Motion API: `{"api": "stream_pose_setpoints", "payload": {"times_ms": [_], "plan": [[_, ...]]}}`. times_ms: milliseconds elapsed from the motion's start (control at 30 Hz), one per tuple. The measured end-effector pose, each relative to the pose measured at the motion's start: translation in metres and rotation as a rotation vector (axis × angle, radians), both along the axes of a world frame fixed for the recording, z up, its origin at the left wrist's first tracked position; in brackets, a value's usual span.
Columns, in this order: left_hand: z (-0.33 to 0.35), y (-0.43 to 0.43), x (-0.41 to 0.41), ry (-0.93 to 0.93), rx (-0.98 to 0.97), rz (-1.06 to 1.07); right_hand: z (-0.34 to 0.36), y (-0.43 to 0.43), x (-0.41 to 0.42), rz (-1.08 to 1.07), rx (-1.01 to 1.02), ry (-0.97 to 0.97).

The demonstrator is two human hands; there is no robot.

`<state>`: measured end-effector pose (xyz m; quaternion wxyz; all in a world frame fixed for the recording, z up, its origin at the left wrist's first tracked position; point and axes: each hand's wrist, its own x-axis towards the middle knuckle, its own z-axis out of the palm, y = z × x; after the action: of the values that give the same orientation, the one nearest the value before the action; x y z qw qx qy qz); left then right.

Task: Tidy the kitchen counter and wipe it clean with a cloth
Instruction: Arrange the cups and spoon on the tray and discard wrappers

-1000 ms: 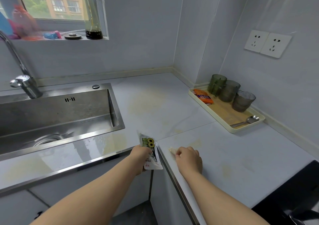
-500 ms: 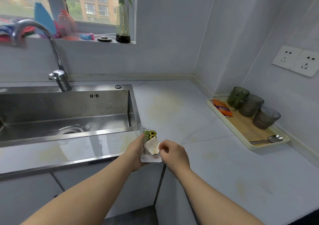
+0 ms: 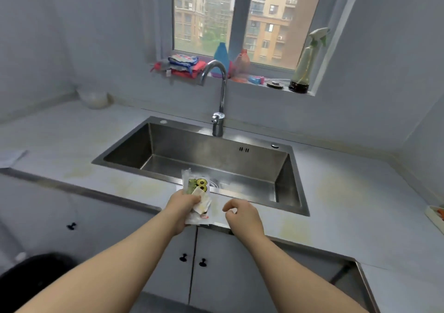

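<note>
My left hand point(image 3: 181, 204) grips a clear snack wrapper point(image 3: 198, 187) printed with a yellow and green figure, plus a small pale scrap of paper point(image 3: 202, 201) tucked against it, above the counter's front edge by the sink point(image 3: 216, 159). My right hand point(image 3: 242, 216) hovers just right of the wrapper, fingers loosely curled and holding nothing. The pale counter point(image 3: 348, 207) carries yellowish stains. Folded red and blue cloths point(image 3: 182, 66) lie on the window sill behind the tap point(image 3: 217, 96).
A spray bottle point(image 3: 305, 60), coloured bottles point(image 3: 222, 58) and small items stand on the sill. A white bowl point(image 3: 92, 97) sits at the back left. A paper point(image 3: 10, 157) lies far left. A tray edge point(image 3: 433, 216) shows far right. A black bin point(image 3: 31, 279) stands below left.
The view has swung left from the tray corner to the sink. My right hand picked a pale scrap off the counter, passed it to the left hand's wrapper, then let go.
</note>
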<state>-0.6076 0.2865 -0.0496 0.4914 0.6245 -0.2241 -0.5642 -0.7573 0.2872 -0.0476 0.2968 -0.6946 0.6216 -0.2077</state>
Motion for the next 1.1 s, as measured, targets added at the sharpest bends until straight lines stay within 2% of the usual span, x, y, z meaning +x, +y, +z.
{"api": "stream_pose_setpoints", "payload": {"times_ms": [200,400,633,833,1000,1100], "plan": [[-0.002,0.036,0.165,-0.108,0.052,0.266,0.002,0.009,0.164,0.229,0.029,-0.059],[-0.005,0.074,0.301,-0.169,0.089,0.431,-0.007,0.024,0.301,0.33,0.081,-0.102],[-0.018,0.097,0.406,-0.118,0.109,0.564,-0.022,0.024,0.413,0.456,0.151,-0.082],[-0.032,0.084,0.476,-0.079,0.163,0.662,-0.031,-0.009,0.489,0.517,0.125,-0.036],[-0.041,0.058,0.534,-0.05,0.193,0.72,-0.04,-0.055,0.559,0.61,0.025,0.087],[-0.047,0.042,0.562,-0.039,0.209,0.729,-0.045,-0.076,0.592,0.672,-0.107,0.216]]}}
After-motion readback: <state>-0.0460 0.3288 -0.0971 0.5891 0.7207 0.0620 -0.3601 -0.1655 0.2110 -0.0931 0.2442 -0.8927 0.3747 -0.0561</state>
